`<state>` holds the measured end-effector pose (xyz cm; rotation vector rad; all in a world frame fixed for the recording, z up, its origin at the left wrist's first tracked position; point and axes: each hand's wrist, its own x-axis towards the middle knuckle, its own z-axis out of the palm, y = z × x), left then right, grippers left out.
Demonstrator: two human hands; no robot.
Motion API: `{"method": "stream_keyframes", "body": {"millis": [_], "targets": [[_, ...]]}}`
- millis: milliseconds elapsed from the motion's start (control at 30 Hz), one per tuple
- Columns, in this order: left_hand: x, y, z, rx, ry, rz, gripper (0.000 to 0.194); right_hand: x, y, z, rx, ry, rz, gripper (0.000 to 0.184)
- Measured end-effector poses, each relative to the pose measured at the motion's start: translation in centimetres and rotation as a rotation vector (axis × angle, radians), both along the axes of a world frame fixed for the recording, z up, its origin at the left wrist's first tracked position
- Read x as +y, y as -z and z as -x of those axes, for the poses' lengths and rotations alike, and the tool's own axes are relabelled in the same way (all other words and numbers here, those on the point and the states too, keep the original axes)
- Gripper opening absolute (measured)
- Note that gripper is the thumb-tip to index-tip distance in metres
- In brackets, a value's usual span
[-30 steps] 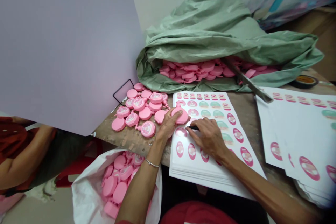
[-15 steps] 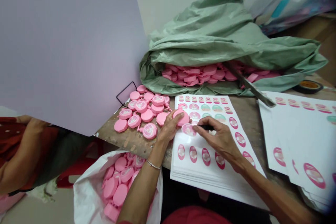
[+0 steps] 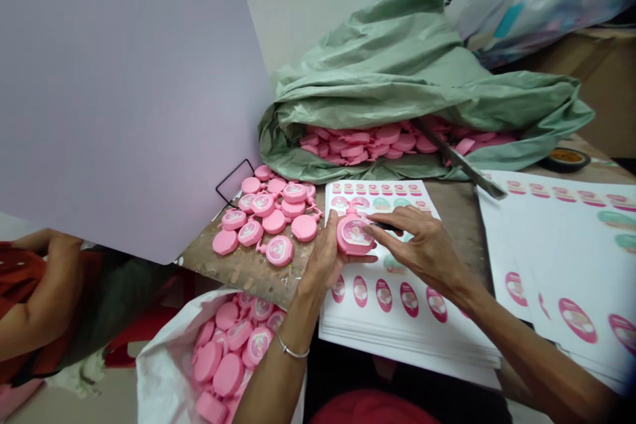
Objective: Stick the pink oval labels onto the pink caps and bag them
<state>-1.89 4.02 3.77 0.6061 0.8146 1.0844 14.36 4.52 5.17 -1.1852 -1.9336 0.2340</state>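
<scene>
My left hand [image 3: 325, 252] is closed around a pink toy pump bottle [image 3: 355, 246], held upright just above the sticker sheets. An oval printed sticker [image 3: 356, 230] lies on the bottle's flat front. My right hand [image 3: 417, 235] pinches a small black tool [image 3: 387, 226]; its exact kind does not show. The fingertips and tool meet the right edge of the sticker. Under both hands is a stack of sticker sheets [image 3: 397, 338] printed with pink ovals and green shapes. Left of it, several pink bottles [image 3: 304, 228] lie on the table, some with stickers and some plain.
A white sack [image 3: 163, 358] of pink bottles stands below the table edge. Behind lies a green sack [image 3: 377, 73] full of pink pieces, a metal strip [image 3: 462, 162] across its mouth. More sheets [image 3: 541, 238] and a tape roll [image 3: 565, 159] are at right; another person's arm [image 3: 54, 298] is at left.
My right hand lifted an oval sticker off the sheet with the black tool and brought it onto the bottle. My left hand turned the bottle so its stickered face shows.
</scene>
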Motion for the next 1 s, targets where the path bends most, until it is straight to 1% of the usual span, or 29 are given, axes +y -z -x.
{"method": "stream_keyframes", "body": {"millis": [167, 400, 567, 867, 1000], "targets": [[-0.36, -0.18, -0.13, 0.013, 0.021, -0.013, 0.055, -0.29, -0.35, -0.21, -0.068, -0.002, -0.037, 0.020], [-0.38, -0.32, -0.17, 0.000, 0.004, 0.039, 0.052, -0.54, -0.66, -0.16, -0.069, -0.029, -0.051, 0.019], [-0.31, -0.43, -0.27, -0.008, 0.004, 0.050, 0.053, -0.57, -0.65, -0.10, -0.059, -0.031, -0.061, 0.017], [-0.33, -0.76, -0.39, -0.012, -0.011, 0.047, 0.054, -0.52, -0.60, -0.06, -0.056, -0.027, -0.071, 0.018], [-0.38, -0.68, -0.36, -0.020, -0.009, 0.028, 0.054, -0.54, -0.50, -0.03, -0.058, -0.011, -0.074, 0.019]]}}
